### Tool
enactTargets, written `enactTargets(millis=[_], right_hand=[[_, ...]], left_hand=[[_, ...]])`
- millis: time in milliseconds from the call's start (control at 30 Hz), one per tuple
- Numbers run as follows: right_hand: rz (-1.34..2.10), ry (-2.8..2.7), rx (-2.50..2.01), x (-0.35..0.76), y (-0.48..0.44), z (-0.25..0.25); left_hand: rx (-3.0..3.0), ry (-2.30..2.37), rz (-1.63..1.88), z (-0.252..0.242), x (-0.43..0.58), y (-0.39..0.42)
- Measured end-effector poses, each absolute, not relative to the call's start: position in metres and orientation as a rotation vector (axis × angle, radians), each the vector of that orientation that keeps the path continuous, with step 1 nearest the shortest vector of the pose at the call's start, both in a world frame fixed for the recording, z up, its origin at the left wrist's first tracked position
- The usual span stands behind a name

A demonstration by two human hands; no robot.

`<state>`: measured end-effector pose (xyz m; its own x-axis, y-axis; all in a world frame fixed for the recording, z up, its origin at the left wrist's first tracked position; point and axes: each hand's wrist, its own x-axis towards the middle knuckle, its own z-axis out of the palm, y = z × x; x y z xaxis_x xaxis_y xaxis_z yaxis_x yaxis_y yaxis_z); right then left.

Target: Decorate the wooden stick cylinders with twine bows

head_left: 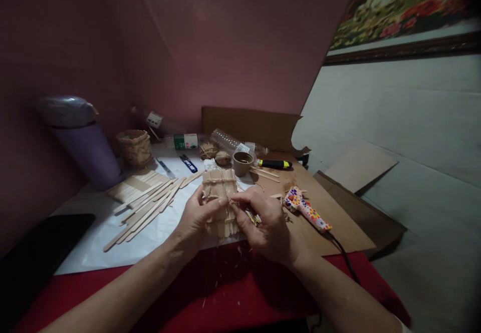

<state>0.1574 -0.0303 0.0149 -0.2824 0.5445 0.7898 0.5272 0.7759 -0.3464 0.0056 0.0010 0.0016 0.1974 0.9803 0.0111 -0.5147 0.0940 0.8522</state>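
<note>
My left hand (197,213) grips a small piece made of wooden craft sticks (220,188), its thumb lying across the front. Bands of twine run across the piece near its top and bottom. On the other side, the thumb and forefinger of my right hand (259,218) are pinched together against the right edge of the piece. A small yellow and silver object (255,218) shows within the curled right fingers; its kind cannot be made out. Thin loose fibres hang below the piece.
Loose craft sticks (150,208) lie on white paper at left, near a purple tumbler (84,137) and woven-looking pot (134,147). Behind stand twine balls (208,150), plastic bottles (229,140), and a brown cup (243,163). A corded flowered glue gun (306,210) rests on cardboard at right.
</note>
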Motion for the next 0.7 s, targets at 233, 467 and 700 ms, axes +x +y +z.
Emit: enactTargets(millis=[233, 467, 700], right_hand=[[0.072, -1.952, -0.823, 0.1579, -0.0301, 0.0168], [0.168, -1.922, -0.91, 0.159, -0.0291, 0.0193], [0.141, -1.921, -0.975, 0.1583, -0.0287, 0.0203]], left_hand=[[0.896, 0.698, 1.256, 0.0011, 0.0041, -0.0011], [0.906, 0.7, 1.226, 0.0016, 0.0046, -0.0011], [0.914, 0.67, 1.139, 0.0076, 0.004, -0.0049]])
